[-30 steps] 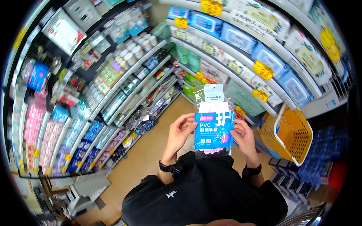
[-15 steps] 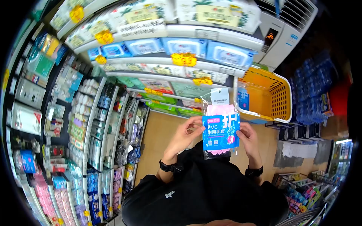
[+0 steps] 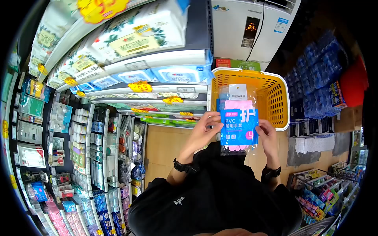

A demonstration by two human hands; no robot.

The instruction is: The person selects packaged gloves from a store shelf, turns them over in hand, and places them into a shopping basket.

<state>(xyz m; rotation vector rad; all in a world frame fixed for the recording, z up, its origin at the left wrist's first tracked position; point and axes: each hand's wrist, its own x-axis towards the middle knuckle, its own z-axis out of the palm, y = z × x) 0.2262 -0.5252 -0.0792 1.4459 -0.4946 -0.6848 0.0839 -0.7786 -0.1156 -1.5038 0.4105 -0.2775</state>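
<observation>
A clear pack of pink PVC gloves (image 3: 238, 131) with a blue label and a white hang tag faces me at the middle of the head view. My left hand (image 3: 204, 133) pinches its left edge between thumb and fingers. On the opposite edge, my right hand (image 3: 268, 137) grips the wrapper. The top of the pack overlaps the near left part of a yellow basket (image 3: 280, 92) with a white rim. Behind the pack, a bit of another blue package shows inside the basket; most of it is hidden.
Shelves of tissue packs (image 3: 136, 41) and blue wipes packs (image 3: 179, 72) stand ahead on the left. Hanging goods fill a rack (image 3: 80, 129) farther left. A white air conditioner (image 3: 236, 29) stands beyond the basket. Wrapped blue bottles (image 3: 315, 78) and a wire rack (image 3: 321, 192) are at right.
The view has turned right, so the shelves and basket sit farther left. The glove pack, still in both hands, now overlaps the basket instead of being beside it.
</observation>
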